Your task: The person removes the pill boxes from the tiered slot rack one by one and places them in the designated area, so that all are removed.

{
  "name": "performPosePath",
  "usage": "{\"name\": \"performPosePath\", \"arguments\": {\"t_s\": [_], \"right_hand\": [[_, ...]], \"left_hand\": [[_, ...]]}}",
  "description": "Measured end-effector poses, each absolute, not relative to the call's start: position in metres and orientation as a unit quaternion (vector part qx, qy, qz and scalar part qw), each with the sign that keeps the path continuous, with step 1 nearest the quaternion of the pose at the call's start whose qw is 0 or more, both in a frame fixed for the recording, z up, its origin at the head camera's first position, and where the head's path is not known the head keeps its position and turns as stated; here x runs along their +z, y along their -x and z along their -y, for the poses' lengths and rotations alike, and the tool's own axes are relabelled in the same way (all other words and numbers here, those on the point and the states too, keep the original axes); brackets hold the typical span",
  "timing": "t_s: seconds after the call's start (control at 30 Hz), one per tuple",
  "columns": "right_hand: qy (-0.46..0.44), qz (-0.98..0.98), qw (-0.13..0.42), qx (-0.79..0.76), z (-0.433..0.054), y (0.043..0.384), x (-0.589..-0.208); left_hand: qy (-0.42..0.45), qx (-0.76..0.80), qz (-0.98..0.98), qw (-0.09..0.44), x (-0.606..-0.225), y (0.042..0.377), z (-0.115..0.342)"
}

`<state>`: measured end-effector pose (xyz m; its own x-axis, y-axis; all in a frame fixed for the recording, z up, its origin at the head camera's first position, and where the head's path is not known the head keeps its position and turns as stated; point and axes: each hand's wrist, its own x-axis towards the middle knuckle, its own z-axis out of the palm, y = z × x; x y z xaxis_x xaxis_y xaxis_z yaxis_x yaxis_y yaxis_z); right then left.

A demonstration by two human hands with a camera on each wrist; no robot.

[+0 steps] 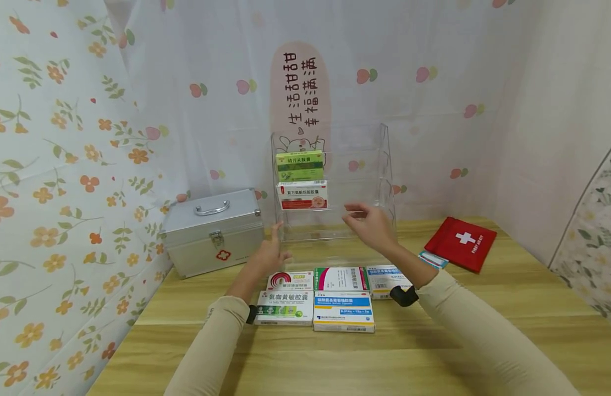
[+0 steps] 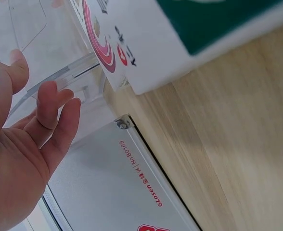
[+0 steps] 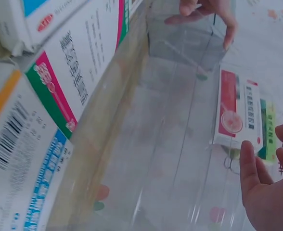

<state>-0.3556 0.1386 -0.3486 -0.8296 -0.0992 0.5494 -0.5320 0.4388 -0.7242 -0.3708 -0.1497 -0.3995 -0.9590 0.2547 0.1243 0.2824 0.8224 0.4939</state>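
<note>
A clear acrylic rack [image 1: 335, 235] with stepped tiers stands against the curtain. On its upper left sits a green medicine box [image 1: 299, 166], and a white and red medicine box [image 1: 302, 196] sits one tier lower. My left hand [image 1: 268, 254] is at the rack's lower left edge, fingers loosely bent and holding nothing; whether it touches the rack I cannot tell. My right hand [image 1: 372, 226] hovers before the rack's right half, to the right of the white and red box. Nothing lies between its bent fingers [image 3: 249, 161] and thumb.
Several medicine boxes lie on the table before the rack, among them a blue and white box [image 1: 343, 312] and a green and white box [image 1: 284, 308]. A silver case [image 1: 213, 234] stands left. A red first aid pouch [image 1: 461, 243] lies right, over a small blue-edged packet [image 1: 433, 259].
</note>
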Motion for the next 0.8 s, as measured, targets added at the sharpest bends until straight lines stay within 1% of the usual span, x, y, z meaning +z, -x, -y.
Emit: {"name": "performPosePath", "arguments": {"t_s": [0.57,0.8], "right_hand": [[-0.22,0.837,0.234,0.444,-0.113,0.406,-0.333],[-0.239,0.847,0.218,0.421,-0.106,0.42,-0.327]], "left_hand": [[0.149,-0.258,0.954,0.034,-0.399,0.374,0.151],[0.152,-0.257,0.954,0.032,-0.4,0.374,0.151]]}}
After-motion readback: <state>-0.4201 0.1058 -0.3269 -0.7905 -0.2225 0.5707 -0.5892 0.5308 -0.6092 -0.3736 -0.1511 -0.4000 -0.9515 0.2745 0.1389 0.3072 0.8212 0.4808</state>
